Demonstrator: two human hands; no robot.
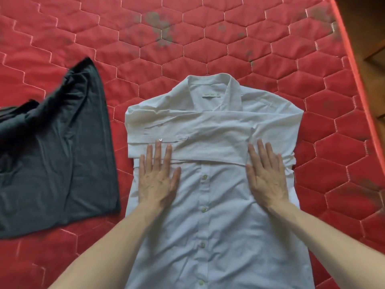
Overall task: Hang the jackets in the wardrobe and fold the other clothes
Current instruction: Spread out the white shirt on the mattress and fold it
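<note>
Flat hands (158,180) on white shirt (208,226)

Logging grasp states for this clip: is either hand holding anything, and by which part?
Nothing is held. The left hand and right hand lie flat, fingers straight, pressing the white shirt at its folded sleeves across the chest.

The white shirt (218,205) is thin, matt woven cloth with glossy pale buttons (205,176); beside it, soft dark jersey garment (58,155) on the red quilted, stained mattress (187,38).
</note>
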